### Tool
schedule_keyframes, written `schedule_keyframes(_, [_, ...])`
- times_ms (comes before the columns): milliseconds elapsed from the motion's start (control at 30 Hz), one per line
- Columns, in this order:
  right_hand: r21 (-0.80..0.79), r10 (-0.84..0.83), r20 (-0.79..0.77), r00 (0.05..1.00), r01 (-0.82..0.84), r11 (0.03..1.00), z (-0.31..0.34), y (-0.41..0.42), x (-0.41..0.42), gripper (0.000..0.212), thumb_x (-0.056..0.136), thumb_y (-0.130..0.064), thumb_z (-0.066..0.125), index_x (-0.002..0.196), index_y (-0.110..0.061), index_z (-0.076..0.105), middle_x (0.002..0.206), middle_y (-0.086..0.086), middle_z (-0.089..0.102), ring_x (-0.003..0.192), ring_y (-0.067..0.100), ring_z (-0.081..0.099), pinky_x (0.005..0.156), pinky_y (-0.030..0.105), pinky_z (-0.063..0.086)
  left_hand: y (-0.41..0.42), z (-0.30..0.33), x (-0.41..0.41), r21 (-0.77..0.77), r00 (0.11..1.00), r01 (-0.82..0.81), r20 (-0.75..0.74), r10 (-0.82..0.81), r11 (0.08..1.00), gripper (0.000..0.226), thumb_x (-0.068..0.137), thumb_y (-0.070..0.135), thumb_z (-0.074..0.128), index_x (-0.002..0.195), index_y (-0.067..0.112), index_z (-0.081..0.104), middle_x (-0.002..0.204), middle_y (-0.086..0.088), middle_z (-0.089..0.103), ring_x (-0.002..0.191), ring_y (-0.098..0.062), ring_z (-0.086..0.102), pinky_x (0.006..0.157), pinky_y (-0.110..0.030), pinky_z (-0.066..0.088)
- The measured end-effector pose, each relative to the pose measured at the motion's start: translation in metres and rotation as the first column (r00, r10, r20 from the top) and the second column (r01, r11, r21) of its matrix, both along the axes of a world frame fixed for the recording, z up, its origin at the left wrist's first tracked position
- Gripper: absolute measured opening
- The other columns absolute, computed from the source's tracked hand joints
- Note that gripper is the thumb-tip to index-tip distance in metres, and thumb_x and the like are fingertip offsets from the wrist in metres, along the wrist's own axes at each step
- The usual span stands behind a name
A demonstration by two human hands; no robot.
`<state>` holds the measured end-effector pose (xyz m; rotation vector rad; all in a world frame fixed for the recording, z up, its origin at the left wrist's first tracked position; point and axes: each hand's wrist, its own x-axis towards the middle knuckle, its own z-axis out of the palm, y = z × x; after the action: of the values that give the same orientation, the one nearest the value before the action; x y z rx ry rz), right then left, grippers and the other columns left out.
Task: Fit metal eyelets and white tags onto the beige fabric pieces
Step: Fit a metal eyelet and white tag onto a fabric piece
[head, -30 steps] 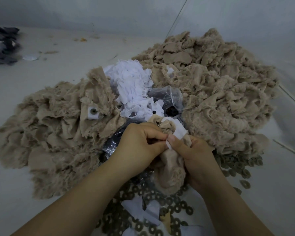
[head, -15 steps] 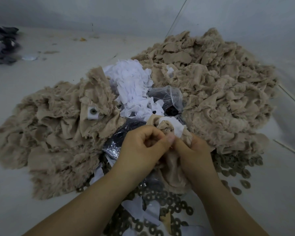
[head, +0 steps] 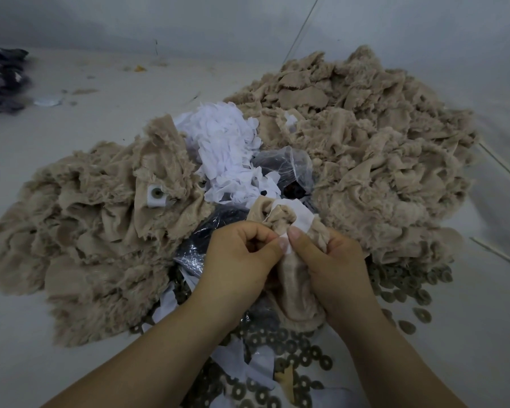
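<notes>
Both my hands hold one beige fabric piece (head: 298,284) bunched up in front of me. A white tag (head: 302,216) lies folded over its top edge. My left hand (head: 242,257) pinches the fabric and tag edge between thumb and curled fingers. My right hand (head: 333,263) grips the fabric, its thumb pressed on the tag's lower end. No eyelet shows between my fingers. To the left, a beige piece with a white tag and metal eyelet (head: 156,196) fitted lies on the left beige pile (head: 80,231).
A bigger beige pile (head: 365,136) fills the right. White tags (head: 224,145) are heaped between the piles, beside clear plastic bags (head: 289,166). Several metal ring eyelets (head: 292,348) are strewn under my wrists and to the right. Dark cloth (head: 0,78) lies far left.
My hands rose slightly and came together on the fabric, then eased apart. The white tag now shows again over the fabric's top, with my right thumb on it.
</notes>
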<state>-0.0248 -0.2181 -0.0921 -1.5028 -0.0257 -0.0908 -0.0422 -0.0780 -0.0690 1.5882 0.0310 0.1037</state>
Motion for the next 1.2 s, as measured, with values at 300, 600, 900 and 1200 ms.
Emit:
schedule_keyframes(300, [-0.102, -0.066, 0.123, 0.99, 0.078, 0.992, 0.0014, 0.0039, -0.0025, 0.032, 0.087, -0.024, 0.072, 0.066, -0.002, 0.066, 0.063, 0.021, 0.064, 0.055, 0.026, 0.058, 0.049, 0.044, 0.051, -0.0016, 0.0008, -0.0006, -0.011, 0.999, -0.048, 0.011, 0.048, 0.999, 0.018, 0.09, 0.008, 0.068, 0.073, 0.011, 0.071, 0.075, -0.024, 0.067, 0.068, -0.042, 0.063, 0.065, -0.052, 0.057])
schedule_keyframes(600, [-0.239, -0.095, 0.221, 0.971, 0.149, 0.96, 0.0015, 0.0051, -0.0031, 0.038, 0.087, -0.02, 0.073, 0.057, -0.002, 0.058, 0.05, 0.009, 0.052, 0.048, 0.015, 0.044, 0.044, 0.036, 0.04, -0.0023, -0.002, 0.0, 0.01, 0.998, -0.058, 0.001, 0.058, 0.998, 0.017, 0.092, 0.012, 0.067, 0.076, 0.005, 0.067, 0.072, -0.027, 0.062, 0.06, -0.026, 0.055, 0.057, -0.042, 0.051])
schedule_keyframes(900, [-0.242, -0.08, 0.237, 0.968, 0.139, 0.96, 0.0025, 0.0055, -0.0069, 0.043, 0.084, -0.03, 0.071, 0.057, 0.0, 0.058, 0.049, 0.008, 0.053, 0.045, 0.018, 0.048, 0.043, 0.033, 0.043, -0.0041, -0.0045, -0.0004, 0.077, 0.994, -0.102, 0.047, 0.099, 0.992, 0.018, 0.091, 0.013, 0.067, 0.074, 0.008, 0.066, 0.067, -0.017, 0.064, 0.056, -0.023, 0.056, 0.054, -0.042, 0.053])
schedule_keyframes(1200, [-0.199, -0.113, 0.185, 0.976, 0.149, 0.969, 0.0015, 0.0085, -0.0063, 0.05, 0.089, -0.011, 0.071, 0.048, -0.018, 0.043, 0.042, -0.008, 0.04, 0.043, 0.007, 0.036, 0.041, 0.026, 0.032, -0.008, -0.0081, -0.0043, 0.112, 0.99, -0.118, 0.095, 0.108, 0.987, 0.019, 0.092, 0.014, 0.066, 0.074, 0.01, 0.063, 0.067, -0.015, 0.061, 0.058, -0.02, 0.053, 0.054, -0.04, 0.048])
